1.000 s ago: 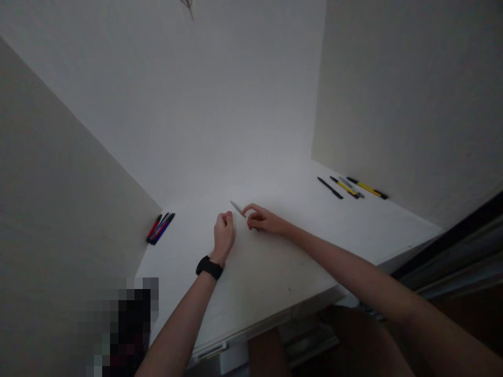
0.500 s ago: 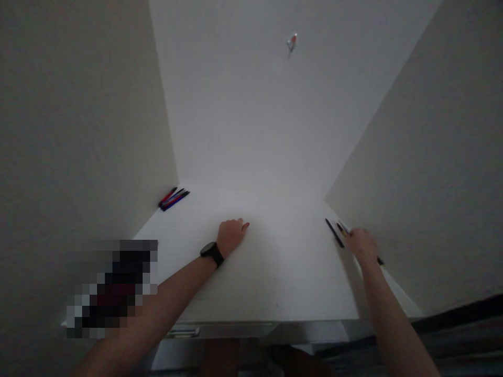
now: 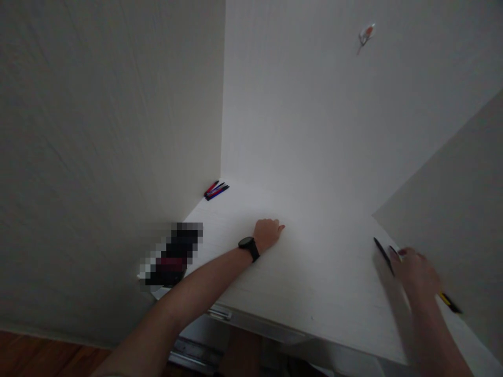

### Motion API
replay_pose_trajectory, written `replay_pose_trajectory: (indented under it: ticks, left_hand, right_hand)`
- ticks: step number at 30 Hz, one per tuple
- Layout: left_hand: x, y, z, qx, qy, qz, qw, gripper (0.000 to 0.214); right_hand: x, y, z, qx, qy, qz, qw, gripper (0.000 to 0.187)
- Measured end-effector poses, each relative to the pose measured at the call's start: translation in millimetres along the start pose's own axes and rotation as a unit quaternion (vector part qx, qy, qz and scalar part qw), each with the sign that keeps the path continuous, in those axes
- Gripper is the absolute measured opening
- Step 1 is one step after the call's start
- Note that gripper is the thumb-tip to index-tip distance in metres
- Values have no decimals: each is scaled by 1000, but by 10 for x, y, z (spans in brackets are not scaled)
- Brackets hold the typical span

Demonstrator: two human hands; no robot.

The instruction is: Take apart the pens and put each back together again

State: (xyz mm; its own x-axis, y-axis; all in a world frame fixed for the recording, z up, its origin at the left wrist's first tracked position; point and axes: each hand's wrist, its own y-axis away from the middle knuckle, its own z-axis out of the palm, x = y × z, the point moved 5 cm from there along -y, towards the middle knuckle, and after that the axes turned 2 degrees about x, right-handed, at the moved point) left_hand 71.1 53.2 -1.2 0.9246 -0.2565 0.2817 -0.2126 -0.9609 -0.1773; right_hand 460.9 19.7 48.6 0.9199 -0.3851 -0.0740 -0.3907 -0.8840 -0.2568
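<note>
On the white desk top (image 3: 314, 272), my left hand (image 3: 267, 234) rests with curled fingers and the thumb sticking out. Nothing shows in it, and a black watch (image 3: 248, 246) is on that wrist. By the right wall, my right hand (image 3: 417, 272) is closed low over slim items and slightly blurred. A dark pen tip (image 3: 393, 251) shows at its fingertips. A black and yellow tool (image 3: 450, 302) pokes out behind the hand; its middle is hidden. Just left of the fingers lies a black pen (image 3: 383, 255).
Several red, blue and black pens (image 3: 216, 190) lie in the back left corner. A pixelated dark object (image 3: 173, 256) is at the left edge. Walls stand on three sides, and a small flower sticker (image 3: 367, 34) is on the back wall. Below the front edge is a drawer handle (image 3: 220, 313).
The view has swung left, so everything appears further right. My left hand stays in place on the desk. My right hand remains over the items by the wall, and more of the yellow tool shows.
</note>
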Motion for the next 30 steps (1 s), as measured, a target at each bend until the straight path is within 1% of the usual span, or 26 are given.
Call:
replay_pose_trajectory:
  ticks: [1, 2, 3, 5, 6, 7, 8, 10, 12, 14, 17, 21, 24, 27, 28, 30]
  left_hand:
    - [-2, -3, 1, 1, 1, 1, 1000, 50]
    - [-4, -6, 1, 3, 1, 1, 1000, 50]
    - [-5, -7, -1, 3, 1, 1, 1000, 51]
    - [-7, -8, -5, 2, -1, 0, 1000, 51]
    - [-8, -9, -8, 2, -3, 1, 1000, 51]
    - [-9, -11, -9, 3, -4, 3, 1000, 52]
    - [-14, -13, -10, 3, -6, 5, 1000, 52]
    - [-40, -20, -8, 9, -12, 5, 1000, 53]
    - [-90, -29, -2, 15, -18, 0, 1000, 52]
    - [-170, -40, -2, 21, -24, -15, 999, 50]
    - [-357, -71, -36, 34, -34, -68, 997, 48]
    - [-720, -178, -160, 59, -60, -160, 984, 45]
    - [-1043, -299, -306, 90, -92, -198, 972, 42]
    - [-1368, -391, -467, 151, -144, -222, 952, 42]
    - [-1472, -413, -499, 164, -154, -234, 946, 43]
    - [-1665, -445, -519, 171, -161, -271, 933, 44]
  right_hand:
    - [-184, 40, -7, -15, 25, 22, 999, 42]
    - [-445, 89, -7, -25, 46, 0, 999, 44]
    - [-744, 154, 32, -57, 57, -40, 996, 45]
    - [-1346, 313, 133, -98, 59, -118, 986, 50]
    - [-1609, 391, 185, -101, 53, -144, 983, 53]
    - [-1822, 459, 240, -101, 46, -153, 982, 54]
    - [-1984, 514, 298, -99, 41, -152, 983, 55]
    - [-2174, 584, 396, -86, 31, -146, 985, 55]
    - [-2216, 604, 467, -79, 18, -132, 988, 56]
    - [-2184, 597, 500, -74, 4, -121, 990, 56]
    - [-2129, 579, 499, -70, -11, -111, 991, 55]
    - [-2119, 574, 480, -65, -14, -108, 992, 51]
    - [-2115, 566, 482, -63, -19, -105, 992, 50]
    - [-2107, 549, 494, -61, -25, -106, 992, 49]
    - [-2106, 544, 497, -58, -25, -108, 992, 49]
    - [-2107, 538, 504, -55, -24, -114, 992, 49]
